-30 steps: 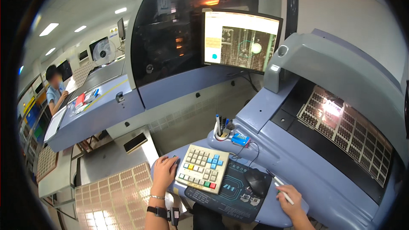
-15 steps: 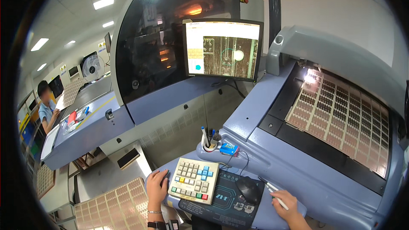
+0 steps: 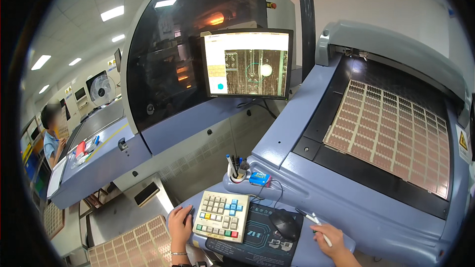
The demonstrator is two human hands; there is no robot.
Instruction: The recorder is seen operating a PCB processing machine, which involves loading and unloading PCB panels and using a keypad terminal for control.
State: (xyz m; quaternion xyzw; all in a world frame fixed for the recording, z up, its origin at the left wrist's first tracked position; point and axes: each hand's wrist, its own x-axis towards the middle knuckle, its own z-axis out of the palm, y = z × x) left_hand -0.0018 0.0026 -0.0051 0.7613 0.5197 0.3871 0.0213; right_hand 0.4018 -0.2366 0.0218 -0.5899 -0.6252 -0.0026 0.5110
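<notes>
My left hand [image 3: 180, 223] rests flat on the blue console, at the left edge of a beige keypad [image 3: 221, 216] with coloured keys. Fingers are spread and hold nothing. My right hand [image 3: 330, 238] lies on the console's right end and grips a white pen [image 3: 315, 224], its tip pointing up-left. Between the hands sits a black mouse [image 3: 284, 223] on a dark printed mat [image 3: 261, 240]. Ahead stands a monitor [image 3: 247, 64] showing a magnified circuit image. To the right, a large copper-coloured circuit panel [image 3: 396, 132] lies on the machine's dark bed.
A white cup with pens [image 3: 235, 169] and a small blue box [image 3: 259, 178] stand behind the keypad. Another circuit panel [image 3: 132, 246] lies at lower left. A dark-domed machine [image 3: 168, 59] rises behind. A person in blue [image 3: 50, 136] works at far left.
The view has swung right and downward, bringing the circuit panel on the bed more into view. Both hands stay in place on the console, the right one still gripping the pen.
</notes>
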